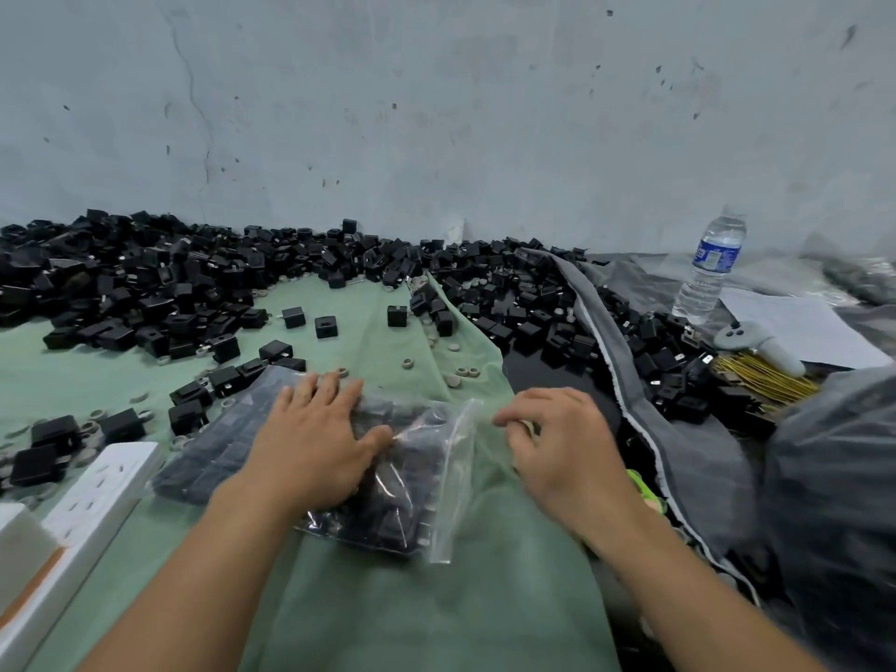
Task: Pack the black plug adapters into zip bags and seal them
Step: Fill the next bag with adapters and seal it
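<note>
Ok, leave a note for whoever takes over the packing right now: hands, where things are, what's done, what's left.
Left hand lies flat, pressing the filled zip bag onto the green cloth.
Right hand, fingers curled, is at the bag's mouth; a pinch cannot be told.
Done: this bag filled; another filled bag lies beside it, leftward.
Left: seal it, seemingly unsealed; then bag the loose adapters piled behind.
</note>
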Demonstrator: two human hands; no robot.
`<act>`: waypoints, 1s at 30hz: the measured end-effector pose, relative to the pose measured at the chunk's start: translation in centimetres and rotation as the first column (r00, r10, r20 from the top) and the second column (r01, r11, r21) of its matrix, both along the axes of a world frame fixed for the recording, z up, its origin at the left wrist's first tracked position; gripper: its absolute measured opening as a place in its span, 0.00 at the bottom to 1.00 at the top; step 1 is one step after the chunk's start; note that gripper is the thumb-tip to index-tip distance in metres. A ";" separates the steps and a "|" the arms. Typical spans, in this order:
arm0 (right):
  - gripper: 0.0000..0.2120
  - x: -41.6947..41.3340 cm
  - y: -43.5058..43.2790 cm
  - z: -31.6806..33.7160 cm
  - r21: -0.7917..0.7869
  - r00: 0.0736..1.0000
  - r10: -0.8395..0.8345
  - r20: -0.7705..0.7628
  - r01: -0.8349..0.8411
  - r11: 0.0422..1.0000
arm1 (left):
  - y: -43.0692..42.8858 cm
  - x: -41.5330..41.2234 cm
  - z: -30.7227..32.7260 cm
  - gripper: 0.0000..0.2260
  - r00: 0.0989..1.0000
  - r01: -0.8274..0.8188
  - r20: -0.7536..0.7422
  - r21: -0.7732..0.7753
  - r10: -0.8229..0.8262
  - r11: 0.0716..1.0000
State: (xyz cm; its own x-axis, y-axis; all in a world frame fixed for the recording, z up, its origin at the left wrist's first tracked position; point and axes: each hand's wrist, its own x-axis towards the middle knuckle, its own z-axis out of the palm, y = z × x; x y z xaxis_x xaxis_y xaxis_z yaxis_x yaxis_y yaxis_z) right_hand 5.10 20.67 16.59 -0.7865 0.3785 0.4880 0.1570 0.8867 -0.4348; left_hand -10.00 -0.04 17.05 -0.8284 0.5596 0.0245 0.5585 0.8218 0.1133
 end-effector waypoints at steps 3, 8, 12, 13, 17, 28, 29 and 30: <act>0.11 0.7 3.6 1.9 0.014 0.977 -0.181 0.111 0.181 0.983 | 0.4 -0.4 -0.6 0.36 1.000 -0.008 -0.021 -0.067 0.007 0.998; 0.26 1.3 14.2 3.5 0.034 0.774 -0.452 0.443 0.490 0.871 | 0.8 -0.3 -1.0 0.36 0.998 -0.035 -0.049 -0.008 0.035 0.999; 0.47 -0.4 21.7 2.6 0.026 0.584 -0.521 0.622 0.650 0.759 | 2.1 0.2 -0.8 0.33 0.998 -0.018 -0.063 0.066 0.022 0.998; 0.51 -1.2 22.7 2.1 0.018 0.554 -0.508 0.659 0.664 0.748 | 2.3 0.2 -0.8 0.33 0.998 -0.019 -0.062 0.075 0.023 0.997; 0.61 -3.4 24.7 0.6 0.114 0.470 -0.409 0.782 0.538 0.835 | 2.3 0.1 -0.8 0.33 0.999 -0.031 -0.036 0.098 0.035 0.995; 0.24 -3.0 18.2 1.2 0.225 0.747 -0.444 0.496 0.383 0.896 | 2.7 -0.1 -0.5 0.34 1.000 -0.025 -0.012 0.105 0.026 0.994; 0.21 -3.1 17.2 1.3 0.279 0.771 -0.439 0.462 0.343 0.897 | 2.7 0.0 -0.5 0.34 1.000 -0.025 -0.011 0.102 0.026 0.994; 0.18 -3.3 16.1 1.4 0.324 0.791 -0.425 0.441 0.301 0.897 | 2.6 0.1 -0.5 0.34 1.000 -0.026 -0.009 0.100 0.027 0.995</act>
